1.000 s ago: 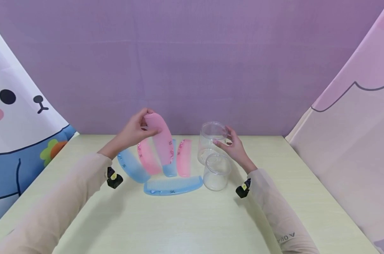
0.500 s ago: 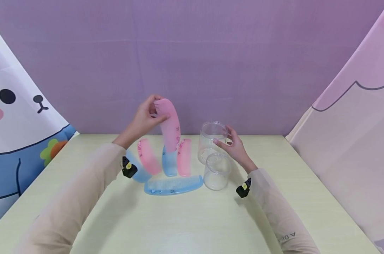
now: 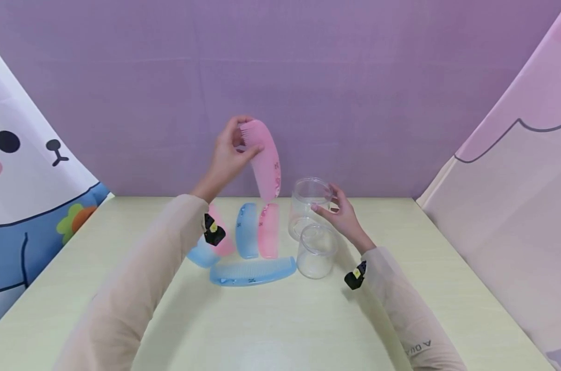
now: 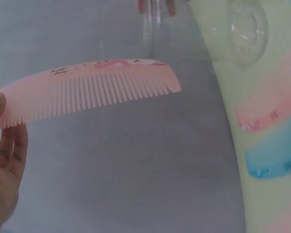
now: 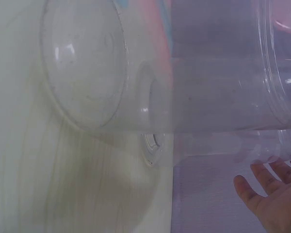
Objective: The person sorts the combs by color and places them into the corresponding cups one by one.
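Observation:
My left hand (image 3: 227,157) pinches a pink comb (image 3: 265,159) near its upper end, thumb in front and fingers behind. The comb hangs in the air above the table, its lower end left of a clear jar (image 3: 301,210). In the left wrist view the comb (image 4: 82,90) shows its teeth and a printed flower edge. My right hand (image 3: 348,220) holds that back jar by its upper right side, thumb toward me. A second clear jar (image 3: 315,264) stands just in front. Both jars look open-topped, with nothing visible inside.
A blue comb (image 3: 247,232) and a pink comb (image 3: 268,232) lie side by side left of the jars. Another blue comb (image 3: 253,273) lies crosswise in front. Farther left, a pink comb (image 3: 225,242) and a blue comb (image 3: 201,253) are partly hidden by my left wrist.
My left hand has lifted the pink comb up and to the right, away from the other combs toward the back jar. My right hand and both jars have stayed in place.

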`<state>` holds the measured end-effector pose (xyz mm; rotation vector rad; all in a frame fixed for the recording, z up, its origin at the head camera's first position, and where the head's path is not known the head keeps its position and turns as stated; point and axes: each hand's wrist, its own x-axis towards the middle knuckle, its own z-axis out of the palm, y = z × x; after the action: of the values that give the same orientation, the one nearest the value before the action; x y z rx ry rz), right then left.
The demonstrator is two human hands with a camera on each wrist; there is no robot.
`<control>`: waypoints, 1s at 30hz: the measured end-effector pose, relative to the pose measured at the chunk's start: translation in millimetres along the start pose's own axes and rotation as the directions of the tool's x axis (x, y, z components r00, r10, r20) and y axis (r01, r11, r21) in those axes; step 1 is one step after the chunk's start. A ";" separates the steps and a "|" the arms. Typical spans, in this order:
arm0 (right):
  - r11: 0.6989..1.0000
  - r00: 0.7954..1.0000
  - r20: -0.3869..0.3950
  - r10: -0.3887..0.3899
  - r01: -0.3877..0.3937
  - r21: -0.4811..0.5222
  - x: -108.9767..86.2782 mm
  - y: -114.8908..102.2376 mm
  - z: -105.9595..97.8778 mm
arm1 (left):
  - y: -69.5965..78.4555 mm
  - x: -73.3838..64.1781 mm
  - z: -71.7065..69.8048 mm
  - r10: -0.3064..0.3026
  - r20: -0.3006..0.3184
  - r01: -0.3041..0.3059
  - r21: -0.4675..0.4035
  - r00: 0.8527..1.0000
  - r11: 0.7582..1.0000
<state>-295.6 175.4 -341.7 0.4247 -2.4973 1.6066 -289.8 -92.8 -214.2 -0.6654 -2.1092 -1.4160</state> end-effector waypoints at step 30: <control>1.000 1.000 0.002 -0.004 0.004 -0.018 -2.4 0.6 -1.1 | 11.4 7.6 64.1 -0.003 -0.223 -0.042 -0.199 0.975 0.979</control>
<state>-293.6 177.1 -342.3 0.4291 -2.5082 1.5817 -297.2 -28.2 -222.3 -0.5720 -1.7982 -1.6284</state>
